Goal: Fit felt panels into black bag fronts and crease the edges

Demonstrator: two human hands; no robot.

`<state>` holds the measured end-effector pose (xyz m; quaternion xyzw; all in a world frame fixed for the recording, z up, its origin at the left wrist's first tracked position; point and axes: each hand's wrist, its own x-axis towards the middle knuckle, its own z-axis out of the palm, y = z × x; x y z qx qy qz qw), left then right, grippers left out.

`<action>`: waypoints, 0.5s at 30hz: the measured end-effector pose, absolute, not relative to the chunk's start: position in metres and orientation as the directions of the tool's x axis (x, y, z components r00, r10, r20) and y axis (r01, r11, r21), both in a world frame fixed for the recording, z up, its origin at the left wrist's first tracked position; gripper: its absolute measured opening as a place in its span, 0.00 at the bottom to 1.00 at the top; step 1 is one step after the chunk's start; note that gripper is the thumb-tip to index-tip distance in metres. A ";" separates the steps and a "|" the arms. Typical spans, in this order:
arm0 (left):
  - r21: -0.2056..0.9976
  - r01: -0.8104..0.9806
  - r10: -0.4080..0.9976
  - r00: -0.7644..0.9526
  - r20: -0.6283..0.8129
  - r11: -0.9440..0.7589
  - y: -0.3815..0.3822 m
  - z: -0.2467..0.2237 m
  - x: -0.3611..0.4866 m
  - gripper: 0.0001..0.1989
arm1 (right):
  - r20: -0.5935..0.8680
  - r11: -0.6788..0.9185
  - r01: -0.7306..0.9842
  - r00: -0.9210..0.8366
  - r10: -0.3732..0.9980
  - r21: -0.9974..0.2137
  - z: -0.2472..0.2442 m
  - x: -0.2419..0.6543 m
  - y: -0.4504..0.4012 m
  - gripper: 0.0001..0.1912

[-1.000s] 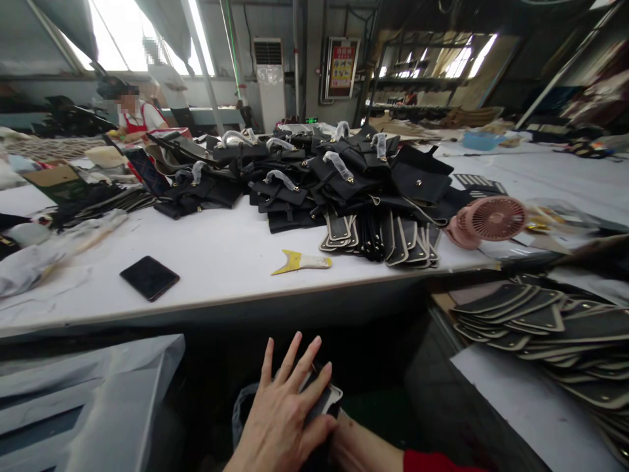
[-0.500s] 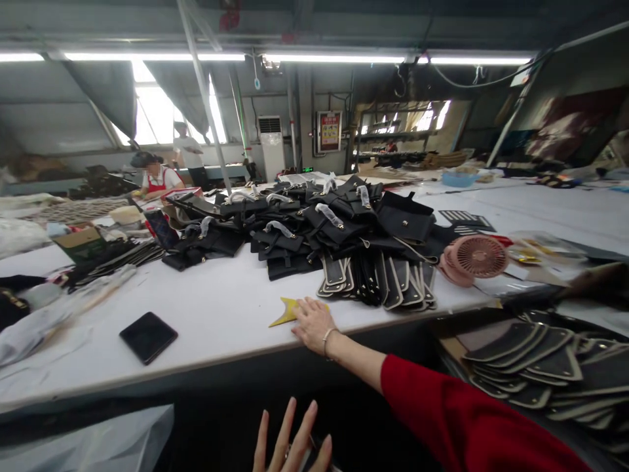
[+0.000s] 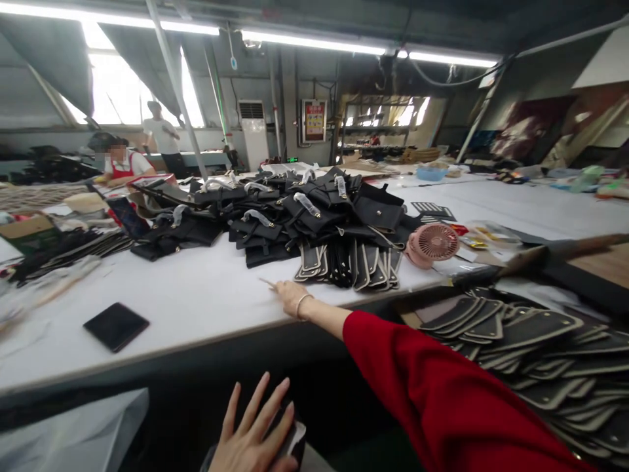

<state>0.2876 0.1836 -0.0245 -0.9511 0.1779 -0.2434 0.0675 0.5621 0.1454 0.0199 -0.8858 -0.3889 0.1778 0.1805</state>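
Observation:
My right hand, in a red sleeve with a bracelet, is closed at the front of the white table. From its fingers sticks out a thin, pale brownish edge of the yellow notched piece, turned almost edge-on. Low in the view, my left hand has its fingers spread apart. Beside and partly behind it is a dark thing with a whitish edge, whose kind I cannot make out. Just past my right hand stand black flaps with pale edging, in front of piled black bags with plastic-wrapped handles.
A dark tablet-like square lies left on the table. A pink fan stands right of the flaps. More edged flaps fill a box at lower right. Clear plastic hangs lower left. Two people are beyond the table.
The yellow piece lay flat under my right hand's fingers; now it is gripped and turned edge-on. My left hand has come up further into view. The view has swung to the right.

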 end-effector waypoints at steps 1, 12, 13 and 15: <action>-0.181 -0.304 -0.353 0.842 0.408 -0.935 0.185 -0.016 0.285 0.24 | -0.219 -0.639 0.569 0.634 0.742 -0.517 0.022 0.562 0.134 0.18; 0.204 -0.225 -0.195 0.968 0.157 -0.953 0.178 0.003 0.276 0.29 | -0.649 -0.651 0.016 0.061 0.758 -0.759 0.039 0.505 -0.033 0.24; 0.219 -0.224 -0.195 0.970 0.147 -0.950 0.178 0.004 0.277 0.29 | -0.666 -0.666 -0.007 0.024 0.746 -0.746 0.038 0.497 -0.037 0.24; 0.242 -0.217 -0.190 0.973 0.128 -0.946 0.178 0.007 0.278 0.28 | -0.703 -0.703 -0.038 -0.011 0.711 -0.710 0.035 0.482 -0.039 0.21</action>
